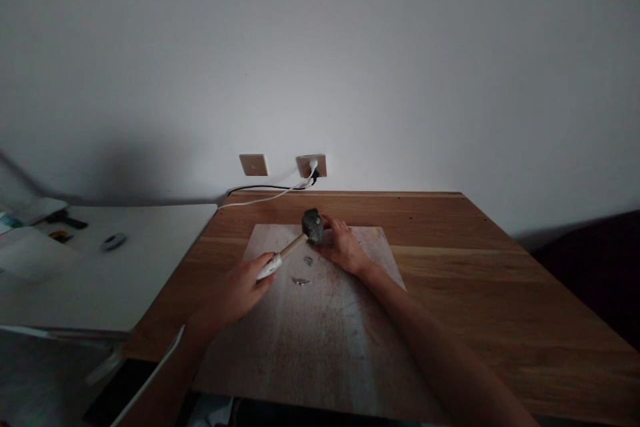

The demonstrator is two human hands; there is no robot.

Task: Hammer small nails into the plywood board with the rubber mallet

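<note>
A mallet (293, 247) slants up and away over a worn, whitish board (310, 340). It has a dark, scuffed head (313, 227), a wooden shaft and a white-wrapped grip. My left hand (247, 284) is closed round that grip. At the far end, my right hand (345, 247) is bent against the right side of the head, its thumb low and its fingers higher up. Whether anything else sits behind the head is hidden. Small shiny metal pieces (301, 281) lie on the board below the head, with a little dark, striped piece (309, 260) just beyond them.
The board rests on a wooden table (465, 307) against a white wall. Plugs and cords (270, 197) run from a wall socket (311, 166) along the back edge. To the left stands a white table (150, 267) with a computer mouse (114, 242) and papers.
</note>
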